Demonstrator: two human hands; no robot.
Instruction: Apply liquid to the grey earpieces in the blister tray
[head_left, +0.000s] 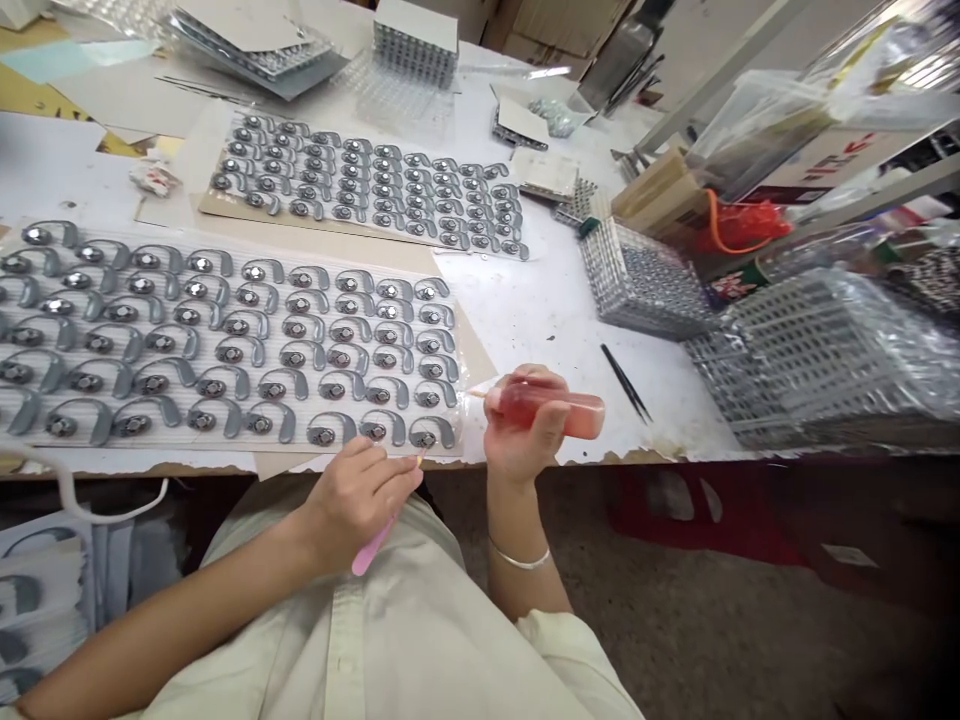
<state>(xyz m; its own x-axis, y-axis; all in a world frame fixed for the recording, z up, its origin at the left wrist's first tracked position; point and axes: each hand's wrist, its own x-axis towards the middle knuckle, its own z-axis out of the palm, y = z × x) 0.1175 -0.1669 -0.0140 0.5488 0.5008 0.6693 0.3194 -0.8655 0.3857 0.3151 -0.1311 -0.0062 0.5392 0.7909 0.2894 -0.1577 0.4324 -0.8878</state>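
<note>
My left hand (364,500) is closed round a slim pink-handled tool (373,550) with an orange-yellow part near its working end. The tool's tip is at the lower right corner of the near board, close to a grey hook-shaped piece (442,430) with a shiny round stone-like part; actual contact is too small to make out. In my right hand (521,440) is a translucent squeeze bottle (577,412) of red liquid, lying sideways with its thin nozzle pointing left toward the near board (292,235). Rows of similar grey hook-shaped pieces cover that board.
Behind lies a second board (360,232) with more such pieces. Black tweezers (625,382) rest right of the bottle. Bundled, plastic-wrapped stacks (825,350) and a grid-like block (641,280) stand at right. A white cable (71,490) loops at the left table edge.
</note>
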